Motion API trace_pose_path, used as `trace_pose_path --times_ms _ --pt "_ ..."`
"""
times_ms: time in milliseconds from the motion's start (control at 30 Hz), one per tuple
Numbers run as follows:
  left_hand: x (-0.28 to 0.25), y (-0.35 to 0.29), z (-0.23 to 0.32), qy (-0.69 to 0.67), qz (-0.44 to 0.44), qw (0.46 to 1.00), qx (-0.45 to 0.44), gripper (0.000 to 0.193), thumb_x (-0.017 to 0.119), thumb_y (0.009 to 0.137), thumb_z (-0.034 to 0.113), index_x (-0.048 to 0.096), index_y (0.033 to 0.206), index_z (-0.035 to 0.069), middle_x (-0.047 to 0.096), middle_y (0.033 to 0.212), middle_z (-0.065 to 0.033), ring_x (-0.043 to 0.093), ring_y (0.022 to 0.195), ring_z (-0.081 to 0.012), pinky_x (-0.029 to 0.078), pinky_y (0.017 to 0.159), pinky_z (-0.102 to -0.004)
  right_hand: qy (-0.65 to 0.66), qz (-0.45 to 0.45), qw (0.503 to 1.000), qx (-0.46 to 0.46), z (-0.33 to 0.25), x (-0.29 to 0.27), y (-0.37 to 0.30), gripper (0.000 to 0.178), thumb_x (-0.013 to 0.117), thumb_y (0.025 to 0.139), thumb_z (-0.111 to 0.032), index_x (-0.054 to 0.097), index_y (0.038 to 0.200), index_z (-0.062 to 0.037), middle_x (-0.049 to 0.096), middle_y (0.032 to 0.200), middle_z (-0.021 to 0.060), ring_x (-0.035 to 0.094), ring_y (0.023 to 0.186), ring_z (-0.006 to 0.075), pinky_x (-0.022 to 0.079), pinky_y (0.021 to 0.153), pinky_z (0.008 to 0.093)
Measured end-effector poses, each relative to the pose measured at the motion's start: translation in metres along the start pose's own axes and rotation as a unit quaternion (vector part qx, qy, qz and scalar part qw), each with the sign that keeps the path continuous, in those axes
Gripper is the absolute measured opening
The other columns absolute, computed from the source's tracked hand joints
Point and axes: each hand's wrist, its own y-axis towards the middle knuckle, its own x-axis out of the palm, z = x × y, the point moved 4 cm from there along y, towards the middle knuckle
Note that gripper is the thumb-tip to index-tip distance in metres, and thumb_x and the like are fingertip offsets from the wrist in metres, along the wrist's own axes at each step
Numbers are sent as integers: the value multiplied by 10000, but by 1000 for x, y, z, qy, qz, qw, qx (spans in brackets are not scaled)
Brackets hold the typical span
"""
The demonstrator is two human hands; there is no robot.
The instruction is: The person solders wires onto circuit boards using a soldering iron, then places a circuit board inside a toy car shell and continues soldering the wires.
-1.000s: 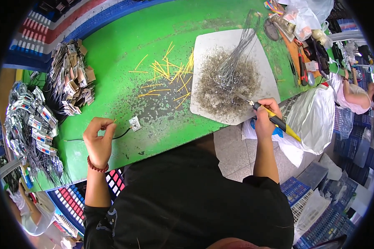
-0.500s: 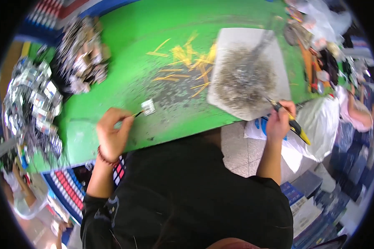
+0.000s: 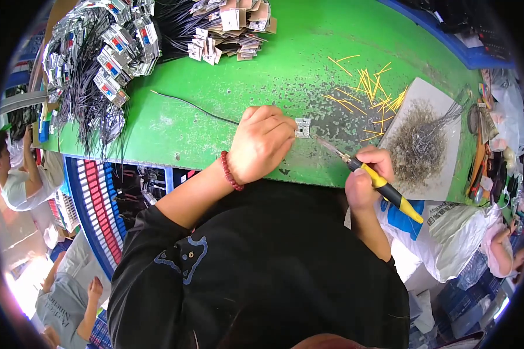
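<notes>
My left hand (image 3: pixel 262 142), with a red bead bracelet at its wrist, is closed over a thin black cable (image 3: pixel 198 109). The cable trails out to the left across the green table. Just past my fingertips lies a small silver-white square plate (image 3: pixel 303 128); the join between it and the cable is hidden. My right hand (image 3: pixel 370 177) grips a pen-shaped tool (image 3: pixel 389 193) with a yellow-and-black handle. Its slim metal tip points at the plate and stays a little apart from it. What kind of tool it is, I cannot tell.
Bundled black cables with silver plates (image 3: pixel 113 55) hang at the far left, beside a second bundle (image 3: pixel 233 23). Yellow strips (image 3: pixel 370 87) are scattered on the green table (image 3: pixel 215 87). To the right, a white board (image 3: pixel 416 93) bears dark wiry scraps. People sit further off.
My left hand has moved inward with the cable, and the tool in my right hand has come close to the plate. The view has shifted and turned.
</notes>
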Motion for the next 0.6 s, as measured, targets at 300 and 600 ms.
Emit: trace_pose_path --times_ms 300,600 --pt "8 2 -7 0 0 1000 -14 128 690 705 16 621 796 71 657 896 -3 604 904 -217 433 792 -354 -25 16 1000 7 13 1 -6 195 645 777 -142 530 885 -27 485 752 19 397 663 79 306 593 239" --pt "9 6 -6 -13 4 999 -35 117 678 697 1 618 770 70 658 865 -16 605 859 -217 422 749 -347 -115 -48 992 10 9 4 -3 197 679 763 -106 573 904 -18 545 730 40 448 596 77 351 534 231"
